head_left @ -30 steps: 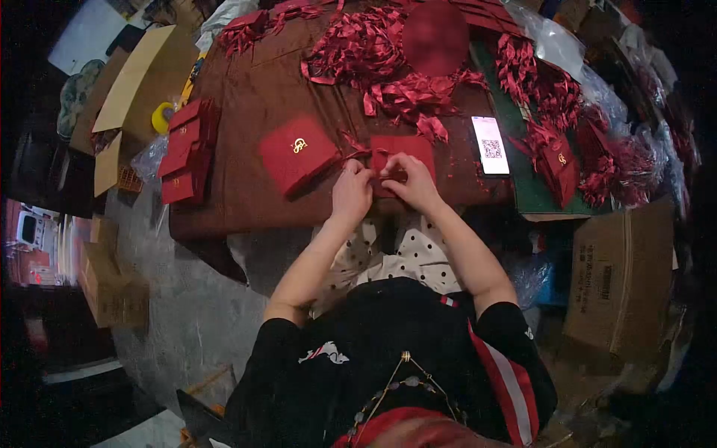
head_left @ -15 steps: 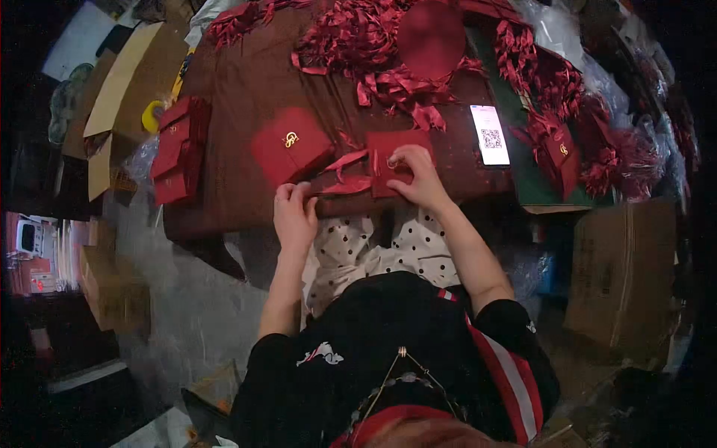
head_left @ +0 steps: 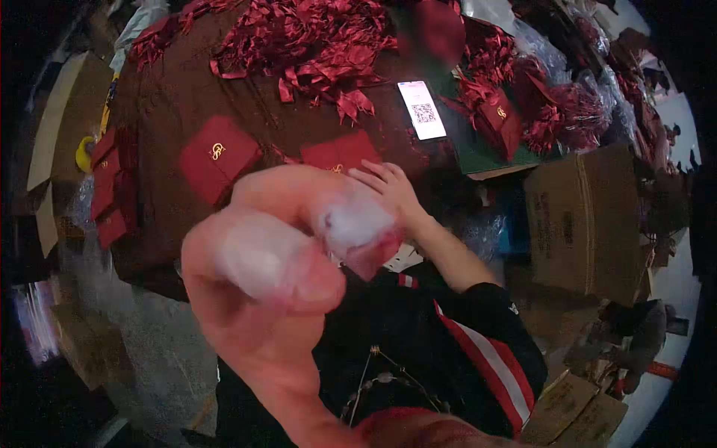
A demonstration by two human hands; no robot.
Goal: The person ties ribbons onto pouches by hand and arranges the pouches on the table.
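My left hand (head_left: 276, 254) is raised close to the camera, large, overexposed and partly blurred. Its thumb and forefinger curve toward each other with a gap between, and I see nothing held. Farther down, my right hand (head_left: 388, 190) lies with fingers stretched at the lower edge of a dark red square packet (head_left: 336, 149) bearing a gold emblem. The left hand hides part of that area. To the left sits another red square packet (head_left: 216, 160) with a gold monogram, flat on the table; neither hand touches it.
The brown-covered table (head_left: 164, 97) carries a heap of red ribbons (head_left: 314, 45) at the back. A lit phone (head_left: 422, 110) shows a QR code. Red packets (head_left: 112, 187) are stacked at the left edge. Cardboard boxes (head_left: 582, 224) stand at the sides.
My left hand has risen from the table edge toward the camera. My right hand stays by the right packet, its fingers now flatter. The view has shifted, moving the table things left.
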